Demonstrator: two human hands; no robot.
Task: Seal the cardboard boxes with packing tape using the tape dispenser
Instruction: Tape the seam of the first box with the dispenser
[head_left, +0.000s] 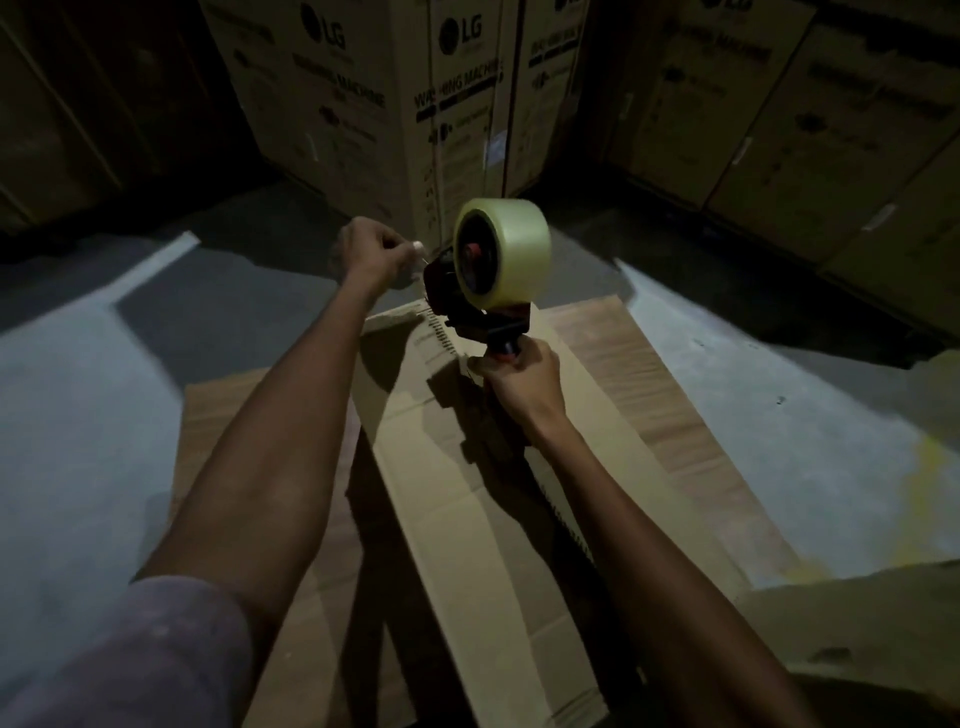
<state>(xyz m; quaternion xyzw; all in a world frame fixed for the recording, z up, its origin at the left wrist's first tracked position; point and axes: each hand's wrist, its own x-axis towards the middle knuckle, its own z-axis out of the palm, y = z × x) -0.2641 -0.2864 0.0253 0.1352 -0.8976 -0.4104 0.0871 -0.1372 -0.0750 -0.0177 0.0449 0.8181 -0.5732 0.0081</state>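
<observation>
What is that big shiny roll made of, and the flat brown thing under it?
The tape roll looks like clear plastic film, pale yellowish and glossy, catching the light. The flat box looks like cardboard: matte brown, with fold creases. The dispenser seems to be dark hard plastic with red parts, though it is too dim to be sure.

both arms stretched out far; left hand (370, 254) pinching with curled fingers; right hand (522, 382) fisted, gripping

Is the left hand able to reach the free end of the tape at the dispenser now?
Probably yes. The left hand is already right beside the front of the tape dispenser, fingers pinched there, apparently on the tape end, though blur hides it. Nothing lies between them. The right hand holds the handle.
</observation>
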